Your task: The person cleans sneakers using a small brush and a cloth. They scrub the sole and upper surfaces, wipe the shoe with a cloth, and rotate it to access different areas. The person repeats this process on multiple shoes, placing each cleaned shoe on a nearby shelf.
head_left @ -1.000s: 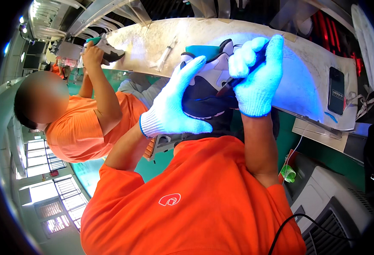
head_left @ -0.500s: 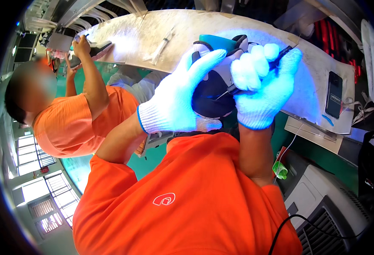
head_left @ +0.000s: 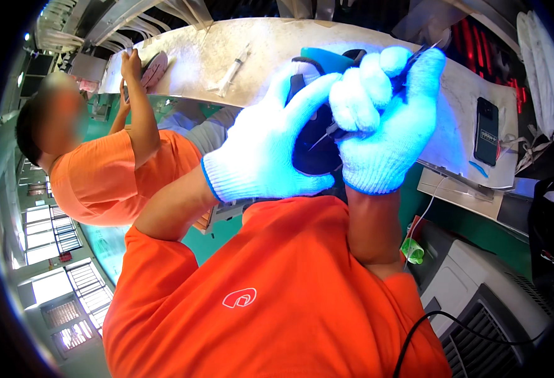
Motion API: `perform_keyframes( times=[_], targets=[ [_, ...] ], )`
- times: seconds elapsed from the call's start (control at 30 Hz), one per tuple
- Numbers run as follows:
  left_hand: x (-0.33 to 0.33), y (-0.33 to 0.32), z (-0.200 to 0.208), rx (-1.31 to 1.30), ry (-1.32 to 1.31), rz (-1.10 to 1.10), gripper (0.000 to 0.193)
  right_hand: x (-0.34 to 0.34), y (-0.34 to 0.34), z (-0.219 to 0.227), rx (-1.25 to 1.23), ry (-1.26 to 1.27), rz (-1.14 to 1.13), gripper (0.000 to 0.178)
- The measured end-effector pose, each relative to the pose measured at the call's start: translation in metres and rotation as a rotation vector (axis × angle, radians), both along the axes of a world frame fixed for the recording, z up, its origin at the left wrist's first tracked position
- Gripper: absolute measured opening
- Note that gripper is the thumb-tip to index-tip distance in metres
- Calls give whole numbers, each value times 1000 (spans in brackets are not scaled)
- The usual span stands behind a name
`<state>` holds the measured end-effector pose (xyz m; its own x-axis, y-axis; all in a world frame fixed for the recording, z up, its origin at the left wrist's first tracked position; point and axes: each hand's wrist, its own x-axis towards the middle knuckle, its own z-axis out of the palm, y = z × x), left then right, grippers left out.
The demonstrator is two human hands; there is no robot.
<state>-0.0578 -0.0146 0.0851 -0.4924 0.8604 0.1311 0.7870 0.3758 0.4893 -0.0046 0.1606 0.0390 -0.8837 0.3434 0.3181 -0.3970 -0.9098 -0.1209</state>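
Note:
Under a bright blue-violet light, my left hand (head_left: 258, 142), in a white knit glove, is closed on the side of a shoe (head_left: 314, 154) with a dark toe. A teal part (head_left: 328, 60) shows at the shoe's far end; the gloves hide much of the rest. My right hand (head_left: 387, 123), gloved alike, has its fingers curled around a dark-handled tool (head_left: 406, 72) with a thin metal tip. That tip points down-left over the dark toe; whether it touches, I cannot tell. Another thin point sticks out beyond my right thumb.
A long worktable (head_left: 182, 60) curves across the far side. On it lie a syringe-like tube (head_left: 231, 74), a black phone (head_left: 486, 132) and a small blue strip (head_left: 478, 169). At left, a co-worker (head_left: 116, 170) in orange holds another shoe (head_left: 155, 69). A grey machine (head_left: 466, 277) stands at lower right.
My right hand and the tool have shifted slightly left and up, nearer my left hand. The co-worker's shoe has turned, showing its pinkish sole. My left hand keeps its hold.

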Motion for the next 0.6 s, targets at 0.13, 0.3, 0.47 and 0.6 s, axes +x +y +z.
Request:
perform_keyframes(
  times=[0.13,0.3,0.47,0.6],
  targets=[
    [-4,4,0,9,77,-58,121,-5,10,-9,-43,238,103,64],
    [-16,2,1,-50,47,-59,105,-10,16,-3,113,28,7,56],
    [-27,-9,-11,86,42,-97,97,-25,32,-15,325,-67,78,46],
    [-33,-25,-25,168,-34,-11,98,-32,31,-34,283,-342,-28,49]
  ],
)
